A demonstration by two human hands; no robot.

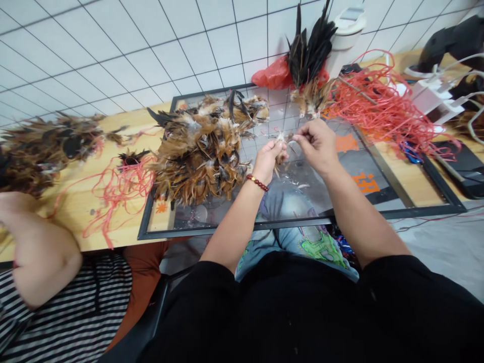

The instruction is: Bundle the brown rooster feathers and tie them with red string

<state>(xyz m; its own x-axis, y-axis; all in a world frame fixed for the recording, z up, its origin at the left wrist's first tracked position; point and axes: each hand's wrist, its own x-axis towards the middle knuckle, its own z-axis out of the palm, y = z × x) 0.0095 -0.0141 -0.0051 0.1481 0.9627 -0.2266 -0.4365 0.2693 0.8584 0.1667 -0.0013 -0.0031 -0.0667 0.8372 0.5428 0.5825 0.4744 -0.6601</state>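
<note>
My left hand (266, 160), wearing a dark red bead bracelet, is closed around a small feather bunch (280, 137). Pale quill ends stick up above its thumb, and brown tips hang below. Just to the right, my right hand (320, 146) pinches what looks like a thin brown feather (291, 137) at the edge of that bunch. A big heap of brown feather bunches (200, 156) lies left of my hands on a black-framed glass panel (242, 226). Beyond my right hand is another loose brown bunch (310, 98).
Long black feathers (308, 55) stand by a red plastic bag (270, 74). Tangled pink-red strings (389, 101) lie right, beside a white power strip (434, 98). At left are more string (124, 186), another feather pile (49, 146) and a co-worker's arm (41, 247). A tiled wall (151, 45) closes the back.
</note>
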